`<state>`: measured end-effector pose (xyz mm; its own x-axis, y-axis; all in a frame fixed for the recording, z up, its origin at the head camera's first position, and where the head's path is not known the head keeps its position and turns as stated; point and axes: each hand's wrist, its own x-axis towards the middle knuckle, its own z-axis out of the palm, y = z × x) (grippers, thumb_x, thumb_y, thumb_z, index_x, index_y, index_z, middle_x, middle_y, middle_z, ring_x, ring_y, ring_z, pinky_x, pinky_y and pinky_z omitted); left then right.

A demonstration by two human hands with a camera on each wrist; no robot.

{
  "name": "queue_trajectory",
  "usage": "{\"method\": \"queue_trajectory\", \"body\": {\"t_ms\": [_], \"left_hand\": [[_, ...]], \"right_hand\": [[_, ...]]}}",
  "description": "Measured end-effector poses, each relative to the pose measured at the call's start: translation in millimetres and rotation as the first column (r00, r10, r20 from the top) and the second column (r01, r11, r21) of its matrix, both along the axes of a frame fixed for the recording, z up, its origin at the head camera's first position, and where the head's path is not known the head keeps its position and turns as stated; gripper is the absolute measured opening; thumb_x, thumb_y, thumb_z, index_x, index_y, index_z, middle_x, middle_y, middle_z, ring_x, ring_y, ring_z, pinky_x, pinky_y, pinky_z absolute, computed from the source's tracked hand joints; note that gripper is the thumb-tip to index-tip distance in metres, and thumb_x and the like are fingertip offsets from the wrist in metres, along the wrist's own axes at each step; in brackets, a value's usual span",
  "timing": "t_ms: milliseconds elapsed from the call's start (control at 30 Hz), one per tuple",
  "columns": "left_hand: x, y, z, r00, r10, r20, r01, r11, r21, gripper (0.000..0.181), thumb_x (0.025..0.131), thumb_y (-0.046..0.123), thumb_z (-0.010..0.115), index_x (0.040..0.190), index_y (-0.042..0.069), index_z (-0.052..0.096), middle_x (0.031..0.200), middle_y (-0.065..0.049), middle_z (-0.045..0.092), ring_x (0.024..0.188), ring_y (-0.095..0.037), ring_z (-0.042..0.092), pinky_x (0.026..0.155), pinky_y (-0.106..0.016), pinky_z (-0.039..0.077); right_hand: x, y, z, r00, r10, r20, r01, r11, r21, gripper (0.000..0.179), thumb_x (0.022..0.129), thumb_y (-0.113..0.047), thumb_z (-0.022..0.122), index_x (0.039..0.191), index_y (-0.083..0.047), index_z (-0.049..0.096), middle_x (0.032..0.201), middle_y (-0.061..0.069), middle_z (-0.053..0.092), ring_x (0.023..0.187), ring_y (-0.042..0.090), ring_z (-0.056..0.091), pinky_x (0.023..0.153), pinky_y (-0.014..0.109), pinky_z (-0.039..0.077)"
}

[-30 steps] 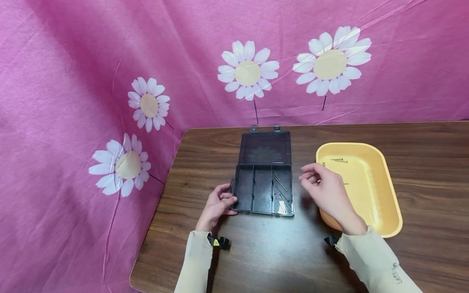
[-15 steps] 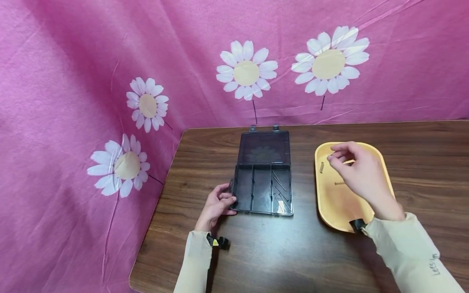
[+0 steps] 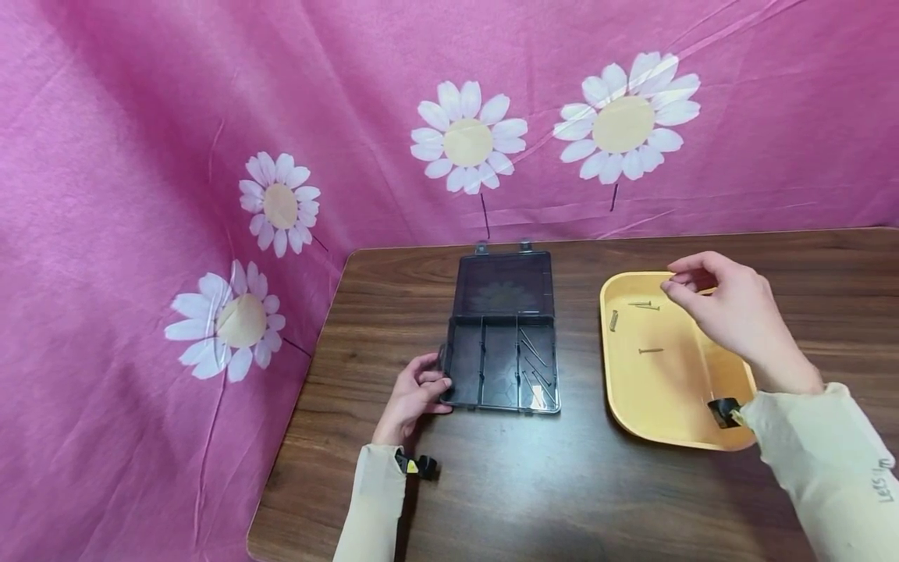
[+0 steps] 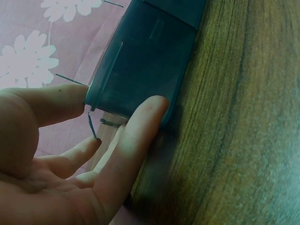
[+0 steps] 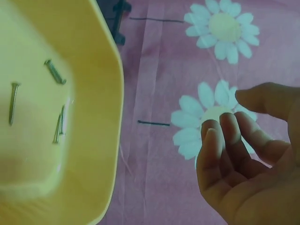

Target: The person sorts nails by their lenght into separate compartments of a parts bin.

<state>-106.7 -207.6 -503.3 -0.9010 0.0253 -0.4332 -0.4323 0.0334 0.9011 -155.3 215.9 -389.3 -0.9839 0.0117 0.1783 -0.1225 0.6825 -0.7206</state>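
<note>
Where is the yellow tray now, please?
In the head view, the yellow tray sits on the table, right of the open black box, its far-right corner partly hidden by the right hand.

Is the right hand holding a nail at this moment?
No, the right wrist view shows the right hand with its thumb apart from its fingers and nothing between them.

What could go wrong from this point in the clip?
The open box has loose fasteners in its right compartment; if the left grip, on its left side, tilts it, they might slide or spill.
In the yellow tray, two thin fasteners lie close together, so a pinch could take both or miss.
The right grip overlaps the tray's far right corner in the head view; it might bump the rim.
</note>
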Motion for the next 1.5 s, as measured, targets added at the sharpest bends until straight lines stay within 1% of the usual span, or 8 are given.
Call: {"method": "queue_trajectory", "body": {"t_ms": [100, 300, 567, 700, 900, 1133, 1300, 1500], "left_hand": [[0.3, -0.2, -0.1, 1.0, 0.004, 0.001, -0.004, 1.0, 0.001, 0.06, 0.086, -0.004, 0.064, 0.14, 0.004, 0.04, 0.103, -0.012, 0.058, 0.081, -0.016, 0.063, 0.064, -0.041, 0.061], [1.5, -1.7, -0.4, 1.0, -0.002, 0.0, 0.002, 1.0, -0.006, 0.059, 0.087, -0.003, 0.064, 0.141, 0.004, 0.04, 0.106, -0.014, 0.058, 0.083, -0.017, 0.063, 0.065, -0.042, 0.061], [2.9, -2.4, 0.1, 1.0, -0.002, 0.017, 0.002, 1.0, -0.002, 0.059, 0.087, -0.002, 0.064, 0.141, 0.006, 0.041, 0.109, -0.018, 0.059, 0.083, -0.018, 0.065, 0.066, -0.042, 0.061], [3.5, -1.5, 0.7, 1.0, 0.007, 0.013, -0.007, 1.0, 0.012, 0.059, 0.087, -0.003, 0.064, 0.14, 0.005, 0.041, 0.106, -0.015, 0.06, 0.083, -0.018, 0.065, 0.065, -0.042, 0.061], [2.8, -1.3, 1.2, 1.0, 0.007, 0.005, -0.008, 1.0, 0.02, 0.06, 0.086, -0.004, 0.064, 0.14, 0.004, 0.04, 0.102, -0.012, 0.059, 0.083, -0.017, 0.064, 0.064, -0.041, 0.061], [1.2, -0.9, -0.5, 1.0, -0.005, 0.004, 0.005, 1.0, 0.012, 0.061, 0.086, -0.003, 0.065, 0.14, 0.003, 0.039, 0.103, -0.012, 0.057, 0.083, -0.016, 0.063, 0.064, -0.041, 0.061], [0.4, -1.7, -3.3, 1.0, -0.011, -0.007, 0.011, 1.0, 0.022, 0.061, 0.086, -0.003, 0.064, 0.141, 0.001, 0.038, 0.102, -0.012, 0.056, 0.082, -0.015, 0.062, 0.064, -0.041, 0.061], [0.7, -2.6, -3.9, 1.0, -0.016, -0.014, 0.016, 0.999, 0.028, 0.062, 0.086, -0.003, 0.064, 0.141, 0.001, 0.037, 0.103, -0.012, 0.055, 0.082, -0.015, 0.062, 0.064, -0.04, 0.061]], "right_hand": [[-6.0, 3.0, -4.0, 0.999, 0.032, 0.039, -0.033, 0.998, 0.044, 0.022, 0.088, -0.023, 0.068, 0.104, -0.008, 0.066, 0.075, -0.021, 0.059, 0.068, -0.016, 0.046, 0.059, 0.012, 0.036], [-18.4, 5.0, -23.2, 0.981, 0.149, 0.121, -0.163, 0.979, 0.122, 0.021, 0.087, -0.022, 0.067, 0.1, -0.006, 0.066, 0.083, 0.004, 0.067, 0.067, -0.01, 0.047, 0.059, 0.017, 0.037], [-28.0, 5.3, -53.0, 0.929, 0.326, 0.176, -0.35, 0.928, 0.125, 0.014, 0.08, -0.005, 0.071, 0.089, 0.003, 0.063, 0.076, 0.004, 0.064, 0.065, -0.005, 0.047, 0.059, 0.018, 0.042], [-30.0, 4.4, -59.3, 0.909, 0.346, 0.233, -0.391, 0.902, 0.183, 0.014, 0.078, -0.006, 0.07, 0.087, 0.001, 0.063, 0.076, 0.001, 0.064, 0.067, 0.002, 0.051, 0.061, 0.022, 0.043], [-30.1, 0.9, -69.8, 0.863, 0.405, 0.302, -0.482, 0.839, 0.251, 0.015, 0.07, -0.004, 0.069, 0.083, -0.005, 0.062, 0.076, -0.001, 0.061, 0.072, 0.012, 0.051, 0.067, 0.029, 0.044], [-25.8, -0.5, -84.8, 0.858, 0.412, 0.307, -0.496, 0.821, 0.283, 0.017, 0.065, 0.001, 0.066, 0.077, -0.008, 0.059, 0.071, -0.002, 0.053, 0.069, 0.016, 0.048, 0.062, 0.026, 0.037], [-23.5, -2.3, -88.7, 0.855, 0.419, 0.306, -0.504, 0.81, 0.298, 0.019, 0.062, 0.003, 0.064, 0.075, -0.009, 0.056, 0.068, -0.002, 0.049, 0.068, 0.015, 0.046, 0.061, 0.026, 0.036], [-21.5, -4.2, -91.0, 0.864, 0.406, 0.299, -0.492, 0.805, 0.331, 0.02, 0.06, 0.004, 0.062, 0.071, -0.011, 0.054, 0.068, -0.002, 0.049, 0.067, 0.016, 0.045, 0.061, 0.026, 0.035]]}}
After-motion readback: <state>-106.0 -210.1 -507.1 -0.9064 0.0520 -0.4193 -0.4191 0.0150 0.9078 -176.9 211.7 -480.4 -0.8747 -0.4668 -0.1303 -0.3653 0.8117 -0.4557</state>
